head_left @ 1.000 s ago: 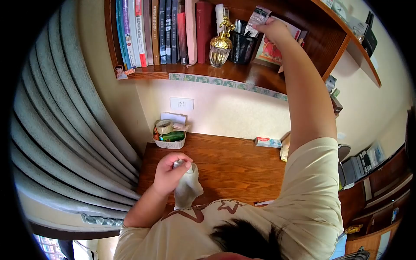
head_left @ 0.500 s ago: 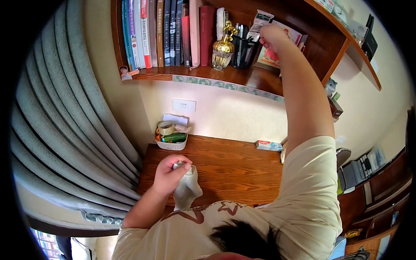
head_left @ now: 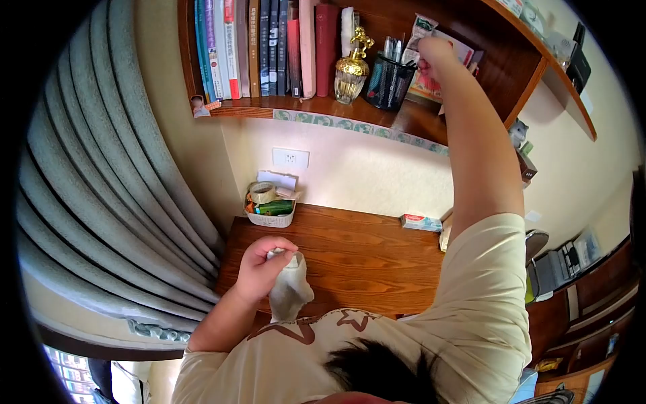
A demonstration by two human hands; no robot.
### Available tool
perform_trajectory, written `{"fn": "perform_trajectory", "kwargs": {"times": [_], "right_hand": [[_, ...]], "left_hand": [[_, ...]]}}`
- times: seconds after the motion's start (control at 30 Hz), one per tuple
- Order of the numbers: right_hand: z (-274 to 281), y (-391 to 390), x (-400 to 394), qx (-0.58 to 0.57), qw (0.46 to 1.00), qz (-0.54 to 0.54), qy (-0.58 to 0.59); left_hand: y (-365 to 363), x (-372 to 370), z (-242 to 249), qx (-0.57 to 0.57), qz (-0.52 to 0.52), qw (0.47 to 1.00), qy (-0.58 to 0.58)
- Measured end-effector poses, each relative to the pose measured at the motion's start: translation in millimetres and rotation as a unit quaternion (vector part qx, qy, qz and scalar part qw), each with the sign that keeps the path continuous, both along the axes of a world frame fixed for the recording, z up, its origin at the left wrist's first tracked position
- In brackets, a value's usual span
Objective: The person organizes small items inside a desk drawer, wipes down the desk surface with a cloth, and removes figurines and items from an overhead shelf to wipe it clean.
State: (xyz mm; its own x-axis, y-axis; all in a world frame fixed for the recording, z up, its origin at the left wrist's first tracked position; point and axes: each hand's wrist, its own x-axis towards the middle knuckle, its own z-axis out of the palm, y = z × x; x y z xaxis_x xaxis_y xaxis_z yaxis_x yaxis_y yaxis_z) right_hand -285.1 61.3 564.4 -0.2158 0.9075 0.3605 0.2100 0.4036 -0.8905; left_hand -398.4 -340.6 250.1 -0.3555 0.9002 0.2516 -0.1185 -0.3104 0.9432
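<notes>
My left hand (head_left: 261, 266) is closed on a pale, crumpled cloth (head_left: 289, 289), which hangs down over the front of the desk by my shirt. Up on the shelf, my right hand (head_left: 436, 57) is closed at the upper right rim of a black mesh pen holder (head_left: 389, 82), its fingertips partly hidden. The holder leans a little and has several pens (head_left: 393, 50) in it. Behind my right hand are a small silvery packet (head_left: 422, 27) and a colourful picture card (head_left: 425, 89). A gold-topped perfume bottle (head_left: 351, 71) stands just left of the holder.
Several upright books (head_left: 259, 50) fill the left of the wooden shelf (head_left: 397, 120). On the desk (head_left: 350, 256) below are a white basket (head_left: 272, 219) with tape and odds and ends, and a toothpaste box (head_left: 421, 222). A grey curtain (head_left: 114, 168) hangs at left.
The pen holder has shifted slightly right and now tilts, moving with my right hand. My left hand keeps its hold on the cloth. The view has shifted slightly.
</notes>
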Motion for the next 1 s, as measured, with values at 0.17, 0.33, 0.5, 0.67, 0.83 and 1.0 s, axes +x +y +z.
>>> {"fn": "perform_trajectory", "kwargs": {"times": [0.17,0.33,0.5,0.67,0.83,1.0], "right_hand": [[0,-7,27,0.004,0.999,0.026,-0.044],[-6,-30,57,0.084,0.992,0.013,-0.098],[-19,-38,62,0.23,0.955,-0.007,-0.187],[-22,-18,48,0.341,0.892,0.045,-0.294],[-9,-37,34,0.482,0.823,-0.093,-0.286],[-3,-33,27,0.41,0.882,-0.06,-0.225]], "left_hand": [[6,3,7,0.002,-0.034,0.999,-0.012],[9,-2,4,0.018,-0.06,0.997,0.047],[13,3,7,0.013,-0.049,0.998,0.022],[13,6,6,0.01,-0.045,0.999,0.019],[6,5,0,0.023,-0.037,0.999,-0.003],[-1,0,-2,0.021,-0.034,0.999,-0.016]]}}
